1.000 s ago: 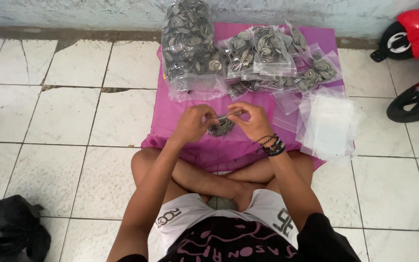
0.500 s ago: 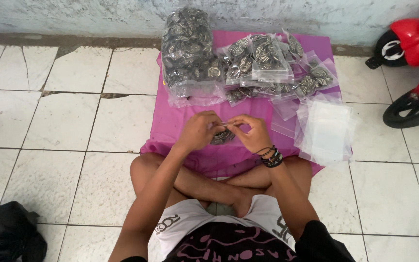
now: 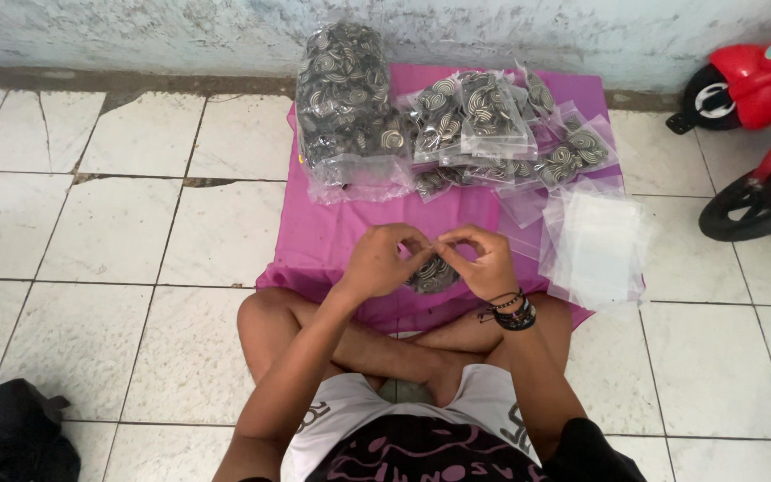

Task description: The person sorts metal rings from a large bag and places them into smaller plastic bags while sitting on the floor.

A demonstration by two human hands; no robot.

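Both hands have moved closer together since a second ago: left hand [image 3: 384, 261] and right hand [image 3: 484, 261] now meet fingertip to fingertip, pinching the top edge of a small clear bag [image 3: 433, 274] of dark spiral pieces, held just above the pink cloth [image 3: 332, 241]. Looks like the bag mouth is being pressed closed. Filled bags [image 3: 484, 120] sit piled by the wall, empty bags [image 3: 595, 245] to the right.
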